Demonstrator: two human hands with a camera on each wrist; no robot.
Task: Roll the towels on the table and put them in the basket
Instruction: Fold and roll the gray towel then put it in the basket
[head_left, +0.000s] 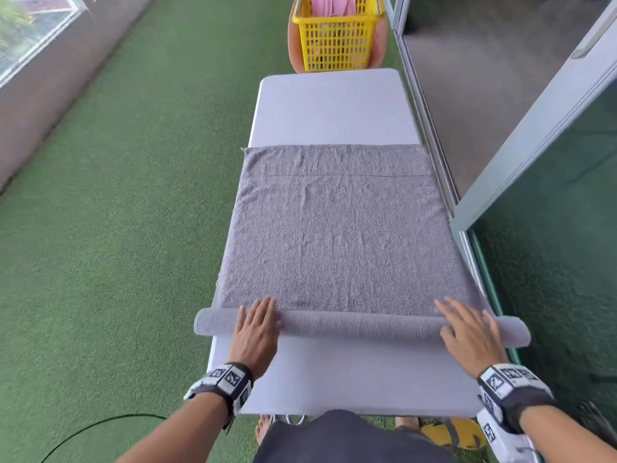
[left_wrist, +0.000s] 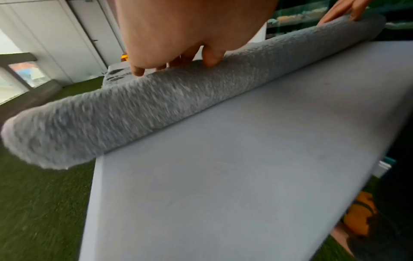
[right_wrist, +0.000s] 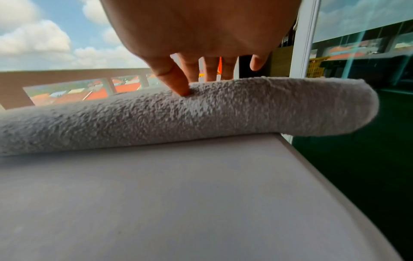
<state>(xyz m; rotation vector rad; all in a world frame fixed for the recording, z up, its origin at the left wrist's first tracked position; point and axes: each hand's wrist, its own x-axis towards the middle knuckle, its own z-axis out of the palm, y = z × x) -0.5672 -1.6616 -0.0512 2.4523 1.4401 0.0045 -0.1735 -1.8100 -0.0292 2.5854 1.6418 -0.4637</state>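
Towel [head_left: 340, 235], grey and wide, covers most of what I see: it lies spread over the white table [head_left: 334, 108], flat ahead of my palms and wound into a tight roll under them, with both ends of the roll hanging past the table's side edges. Behind my wrists the tabletop is bare. My left hand [head_left: 257, 325] lies flat on the roll towards its left end, fingers straight and close together, tips pressing into the pile. My right hand [head_left: 467, 332] rests on the roll near its right end, fingers spread and extended; the right wrist view shows its thumb [right_wrist: 176, 83] dug into the terry, the other fingers reaching over the top. Neither hand curls round the cloth. Far beyond my fingertips, past the table's end, a yellow basket [head_left: 337, 45] stands with pink cloth [head_left: 330, 5] in it.
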